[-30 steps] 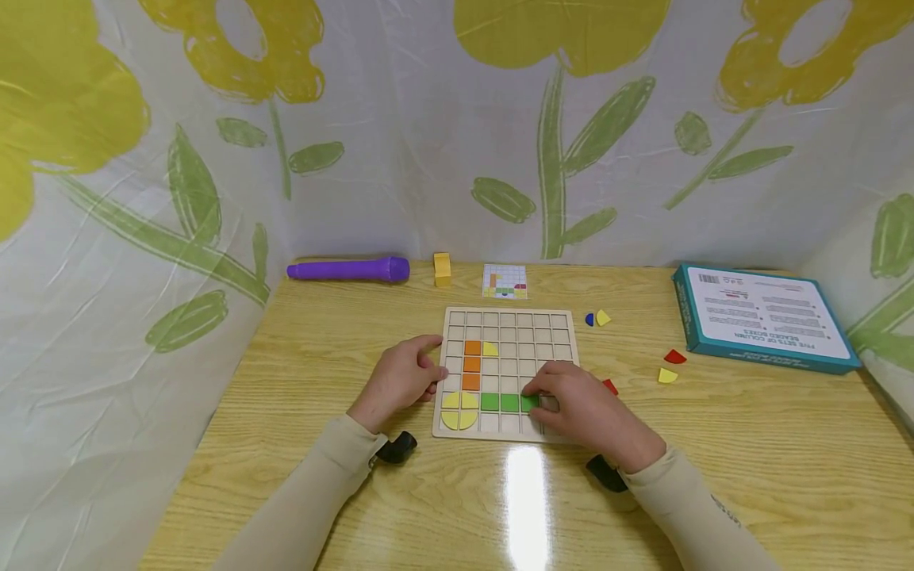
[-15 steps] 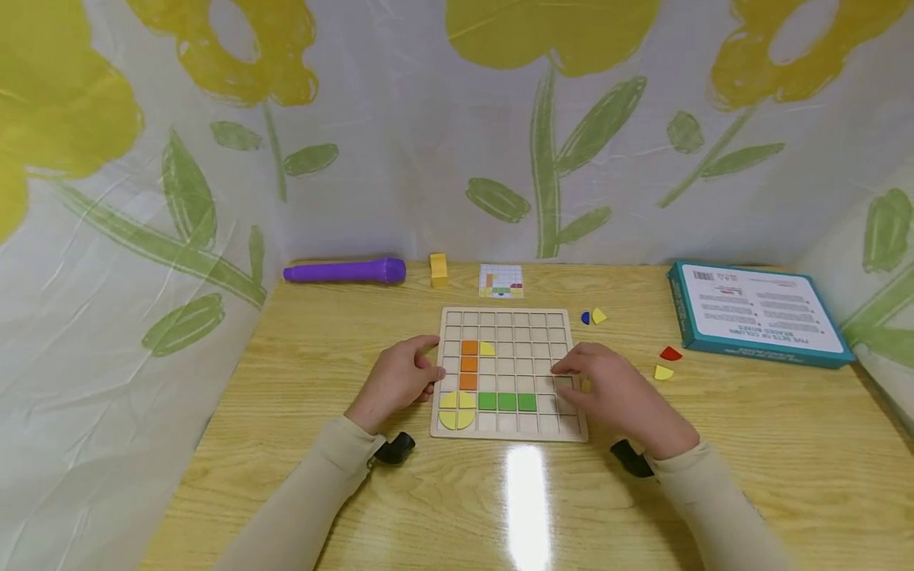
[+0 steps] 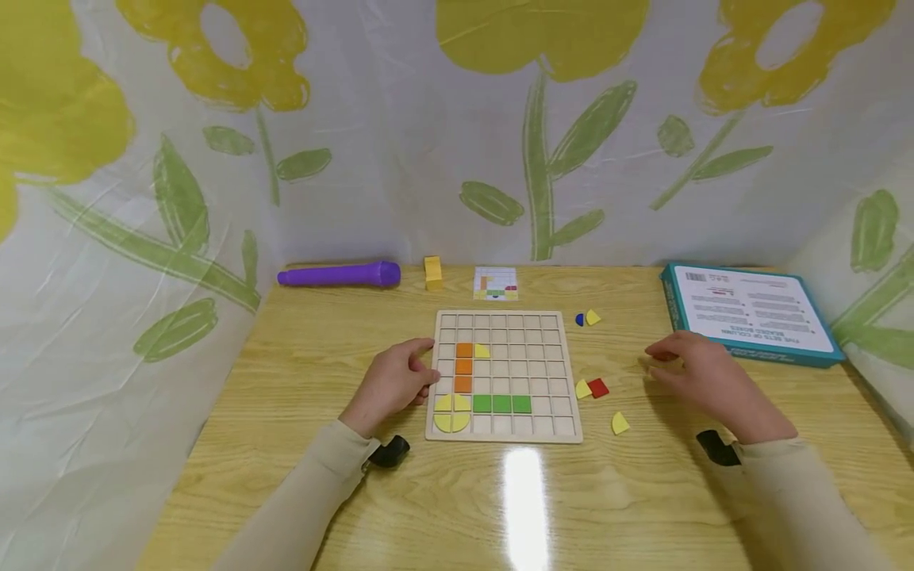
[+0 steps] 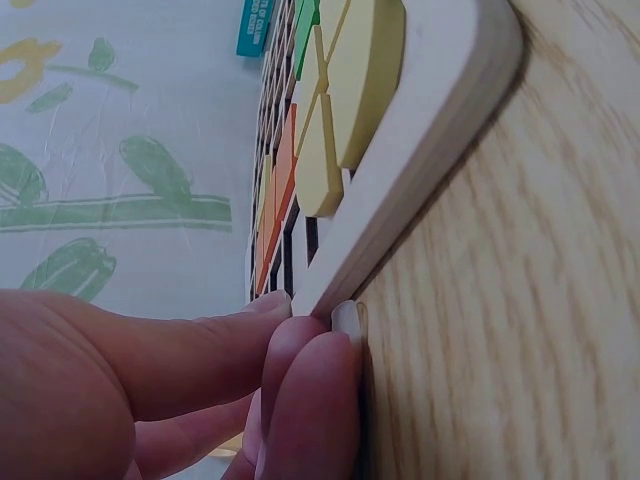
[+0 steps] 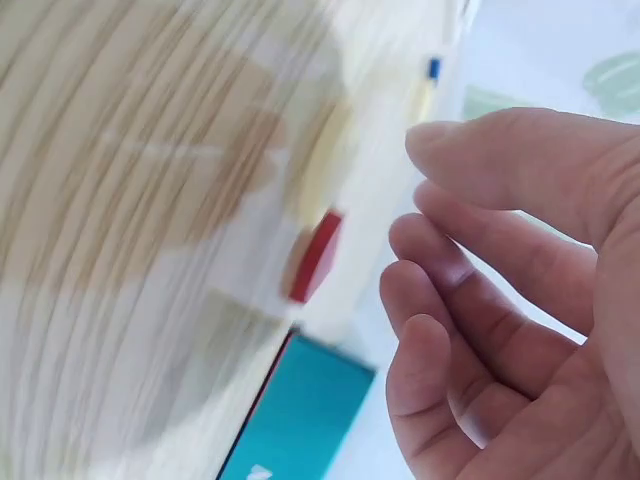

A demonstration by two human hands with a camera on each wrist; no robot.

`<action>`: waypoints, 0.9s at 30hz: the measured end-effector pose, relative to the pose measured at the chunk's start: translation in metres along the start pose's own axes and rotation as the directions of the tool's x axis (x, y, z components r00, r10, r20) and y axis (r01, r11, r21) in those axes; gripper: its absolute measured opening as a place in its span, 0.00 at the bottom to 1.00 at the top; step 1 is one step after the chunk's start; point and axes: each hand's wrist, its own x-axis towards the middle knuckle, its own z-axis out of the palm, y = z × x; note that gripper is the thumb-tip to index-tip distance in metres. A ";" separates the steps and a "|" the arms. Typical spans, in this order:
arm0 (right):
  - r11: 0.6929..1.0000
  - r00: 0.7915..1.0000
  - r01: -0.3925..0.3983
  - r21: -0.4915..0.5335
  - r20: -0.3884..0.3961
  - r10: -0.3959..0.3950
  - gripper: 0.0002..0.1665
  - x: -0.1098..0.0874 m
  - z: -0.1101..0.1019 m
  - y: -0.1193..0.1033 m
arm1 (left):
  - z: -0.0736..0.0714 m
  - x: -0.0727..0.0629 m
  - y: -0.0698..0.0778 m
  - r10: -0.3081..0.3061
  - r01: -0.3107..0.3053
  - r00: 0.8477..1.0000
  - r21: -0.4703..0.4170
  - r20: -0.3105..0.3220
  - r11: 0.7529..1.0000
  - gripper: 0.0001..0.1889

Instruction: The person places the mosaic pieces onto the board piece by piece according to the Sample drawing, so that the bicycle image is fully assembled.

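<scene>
Yellowish table (image 3: 314, 333) bears a board (image 3: 527, 349), left grip (image 3: 389, 382) pinching its edge, right grip (image 3: 717, 388) relaxed.

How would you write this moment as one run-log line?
left hand: touching left edge of grid board | right hand: holding nothing, near teal box | on board: green squares, orange squares, yellow quarter-circles

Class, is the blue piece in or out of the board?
Out: the blue piece lies on the table, right of the board, beside a yellow piece.
</scene>
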 end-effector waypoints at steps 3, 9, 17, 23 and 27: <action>1.000 1.000 -0.010 -0.013 0.015 0.010 0.19 0.003 -0.003 0.009 | -0.001 0.000 -0.001 0.001 -0.001 1.000 -0.010 0.000 1.000 0.34; 0.998 0.999 -0.039 -0.055 0.036 0.041 0.21 0.007 -0.003 0.020 | -0.001 0.000 -0.002 0.010 -0.010 1.000 -0.029 0.001 1.000 0.34; 0.995 0.997 -0.060 -0.077 0.035 0.063 0.20 0.006 -0.003 0.024 | 0.000 0.001 -0.002 0.026 -0.026 1.000 -0.006 -0.003 1.000 0.33; 0.994 0.996 -0.070 -0.080 0.047 0.074 0.21 0.003 -0.003 0.025 | 0.000 0.002 -0.002 0.023 -0.023 1.000 -0.008 0.001 1.000 0.33; 0.995 0.994 -0.081 -0.049 0.067 0.084 0.20 0.003 -0.002 0.021 | -0.001 0.002 -0.002 0.029 -0.029 1.000 -0.004 -0.001 1.000 0.33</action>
